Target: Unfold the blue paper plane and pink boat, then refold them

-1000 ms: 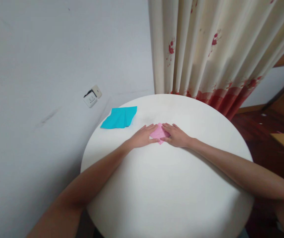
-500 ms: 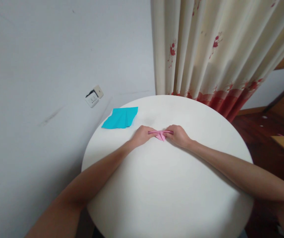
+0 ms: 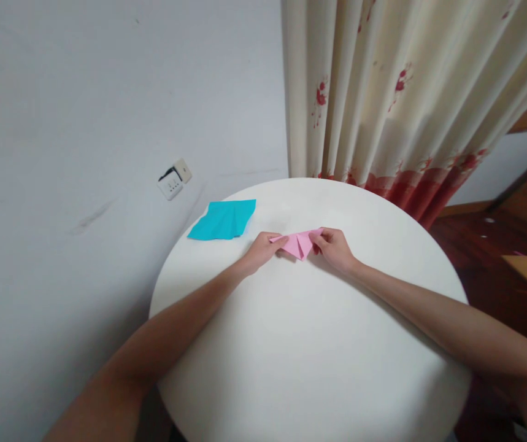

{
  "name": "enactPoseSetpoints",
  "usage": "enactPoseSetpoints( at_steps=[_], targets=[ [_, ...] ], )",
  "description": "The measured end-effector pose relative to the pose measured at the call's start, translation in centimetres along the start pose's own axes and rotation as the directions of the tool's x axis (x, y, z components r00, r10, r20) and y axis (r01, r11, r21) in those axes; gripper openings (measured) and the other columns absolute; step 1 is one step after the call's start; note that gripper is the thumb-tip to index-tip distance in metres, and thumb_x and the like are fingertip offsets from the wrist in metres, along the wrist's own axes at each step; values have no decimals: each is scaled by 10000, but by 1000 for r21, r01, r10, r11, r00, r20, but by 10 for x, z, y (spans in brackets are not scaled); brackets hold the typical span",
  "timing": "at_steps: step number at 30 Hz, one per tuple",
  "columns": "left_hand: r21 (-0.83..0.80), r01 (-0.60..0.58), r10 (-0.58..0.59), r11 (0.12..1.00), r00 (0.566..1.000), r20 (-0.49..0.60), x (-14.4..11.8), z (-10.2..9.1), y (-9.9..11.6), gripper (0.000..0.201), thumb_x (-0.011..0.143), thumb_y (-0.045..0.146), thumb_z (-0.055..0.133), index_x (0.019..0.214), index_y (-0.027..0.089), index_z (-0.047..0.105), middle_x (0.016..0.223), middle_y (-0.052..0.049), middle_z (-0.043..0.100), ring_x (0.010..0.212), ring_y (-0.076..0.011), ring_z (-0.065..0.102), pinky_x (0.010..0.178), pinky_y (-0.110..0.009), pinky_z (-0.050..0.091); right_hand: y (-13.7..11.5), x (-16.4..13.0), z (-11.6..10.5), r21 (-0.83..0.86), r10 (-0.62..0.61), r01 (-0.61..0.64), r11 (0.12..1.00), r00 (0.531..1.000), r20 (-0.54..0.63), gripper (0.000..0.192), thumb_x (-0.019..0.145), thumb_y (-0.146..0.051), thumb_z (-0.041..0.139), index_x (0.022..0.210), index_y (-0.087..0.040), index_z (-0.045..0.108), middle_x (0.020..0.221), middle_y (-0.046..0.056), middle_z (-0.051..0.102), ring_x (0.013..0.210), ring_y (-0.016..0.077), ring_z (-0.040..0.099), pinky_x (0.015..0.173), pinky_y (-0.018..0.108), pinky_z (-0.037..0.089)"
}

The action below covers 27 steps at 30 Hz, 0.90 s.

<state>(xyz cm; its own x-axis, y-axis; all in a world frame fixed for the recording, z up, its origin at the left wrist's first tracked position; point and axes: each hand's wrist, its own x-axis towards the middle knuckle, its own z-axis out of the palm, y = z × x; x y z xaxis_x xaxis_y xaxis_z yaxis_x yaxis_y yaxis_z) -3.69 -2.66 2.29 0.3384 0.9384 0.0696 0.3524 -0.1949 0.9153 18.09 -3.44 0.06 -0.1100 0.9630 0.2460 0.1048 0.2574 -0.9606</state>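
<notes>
1. The left hand (image 3: 263, 250) pinches the left corner of the pink paper (image 3: 298, 243), thumb and fingers closed on it.
2. The right hand (image 3: 333, 247) pinches the right corner of the same paper, fingers curled over its top edge and closed on it.
3. The pink paper hangs between the two grips as a folded triangle: its long edge runs from one pinch to the other, and its point hangs down between the hands.
4. That lower point sits at or just above the table (image 3: 309, 356); whether it touches cannot be told.
5. Both hands rest low on the table, knuckles near the top, wrists and forearms stretching back toward the person.
6. The hands are apart from each other, joined only by the paper.
7. A blue paper (image 3: 223, 219) lies flat on the table, to the left of the left grip and a little farther from the person, near the table's edge. Neither hand touches it.
8. Beyond the grips, past the far rim of the table, hangs a cream curtain (image 3: 396, 92) with red flowers and a red hem.
9. Left of the curtain is a pale wall (image 3: 107, 110) with a socket (image 3: 173, 178), beyond the blue paper.
</notes>
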Motion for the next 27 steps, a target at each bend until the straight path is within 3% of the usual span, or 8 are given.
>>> enactPoseSetpoints(
  at_steps=[6,9,11,14,17,20,23,27],
  targets=[
    [334,-80,91,939,996,-18,3,4,-13,363,887,421,531,636,166,589,618,6,563,620,-144,511,587,-264,331,15,5,-1,-117,51,-50,992,999,3,320,807,-443,614,714,-140,660,670,52,673,597,160,576,557,273,424],
    [518,-95,133,850,990,-37,4,7,-17,317,913,351,498,679,176,619,785,-21,605,776,-171,566,714,-292,392,17,5,-3,-349,38,-49,936,999,-39,279,816,-413,609,752,-148,666,679,47,668,612,172,580,573,284,432],
    [660,-69,134,748,990,-48,2,9,-17,305,919,358,517,700,183,638,908,-47,609,914,-212,566,810,-339,400,14,2,-5,-527,12,-52,848,997,-78,277,795,-378,644,953,-153,679,754,44,686,670,193,601,629,307,463],
    [803,-36,145,595,987,-63,-4,12,-16,245,902,409,583,797,197,650,1045,-76,583,1053,-270,520,884,-410,390,6,-4,-5,-692,-101,32,721,993,-59,646,767,-325,688,1365,-171,498,1105,117,680,995,271,614,848,391,496],
    [829,-37,181,557,980,-77,-8,15,-14,230,899,399,606,1035,214,623,1151,-88,557,1119,-273,505,933,-423,388,-1,-10,-2,-775,-221,199,600,972,78,641,791,-308,680,1391,-176,496,1392,165,521,1281,319,459,1044,459,410],
    [813,-122,235,569,972,-19,-9,17,-12,323,941,323,544,1250,229,545,1284,-91,546,1228,-256,484,1009,-420,364,-3,-14,4,-765,-231,351,540,936,266,501,867,-312,619,1343,-168,559,1461,149,480,1359,295,406,1127,446,341],
    [784,-265,275,562,953,125,-9,20,-10,359,981,248,436,1329,232,520,1378,-84,548,1306,-230,468,1092,-410,325,0,-15,8,-734,-174,435,521,896,408,440,956,-310,499,1352,-127,554,1454,163,510,1372,262,426,1155,424,310],
    [715,-429,278,551,903,328,-12,27,-10,473,1029,274,279,1471,149,392,1539,-115,420,1434,-194,360,1177,-365,255,5,-17,10,-764,-83,436,475,887,455,505,1015,-313,358,1452,-74,444,1529,186,422,1439,263,354,1182,452,265]
  ],
)
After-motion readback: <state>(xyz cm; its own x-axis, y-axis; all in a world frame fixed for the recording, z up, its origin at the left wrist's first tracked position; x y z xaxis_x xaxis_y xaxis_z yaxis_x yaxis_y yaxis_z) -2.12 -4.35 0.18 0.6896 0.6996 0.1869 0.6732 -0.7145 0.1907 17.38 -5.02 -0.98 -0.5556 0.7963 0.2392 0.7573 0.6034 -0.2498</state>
